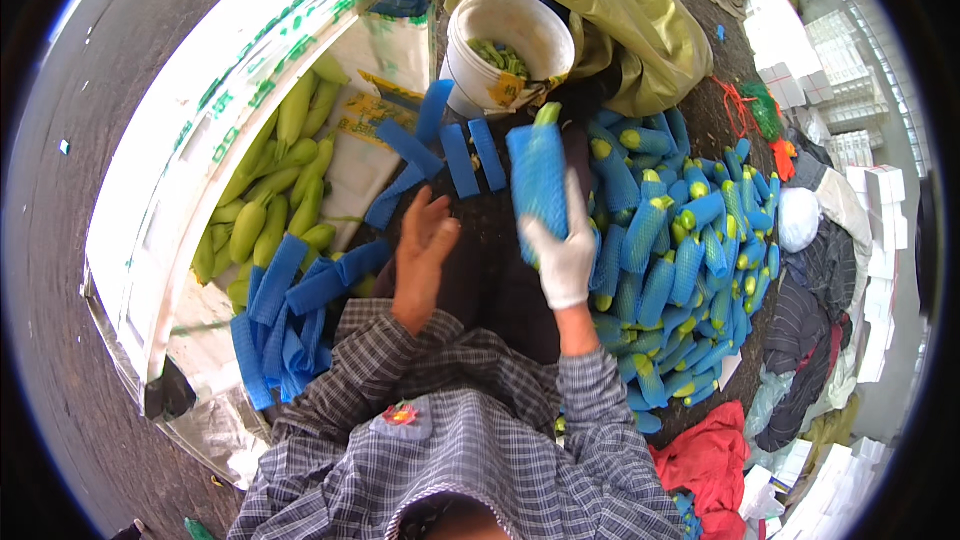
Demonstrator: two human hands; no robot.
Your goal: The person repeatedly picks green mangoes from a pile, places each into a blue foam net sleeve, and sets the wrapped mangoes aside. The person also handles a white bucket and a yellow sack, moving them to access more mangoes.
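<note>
My right hand [564, 259], in a white glove, grips a light-green zucchini in a blue foam net sleeve [538, 180]; its green stem end sticks out at the top. Bare and empty, my left hand [425, 255] hovers to the left of it with fingers apart. Several flat blue foam sleeves [459, 161] lie just beyond that hand, and more empty sleeves [289, 315] are heaped at my left forearm. Unwrapped zucchini [262, 202] fill the white container on the left. A large pile of sleeved zucchini [675, 262] lies on the right.
A white bucket [461, 64] with green trimmings stands ahead, against a yellow woven sack [645, 30]. The white container's tall printed wall [247, 82] bounds the left side. A red cloth [705, 457], dark clothing [810, 277] and white boxes [885, 195] lie along the right.
</note>
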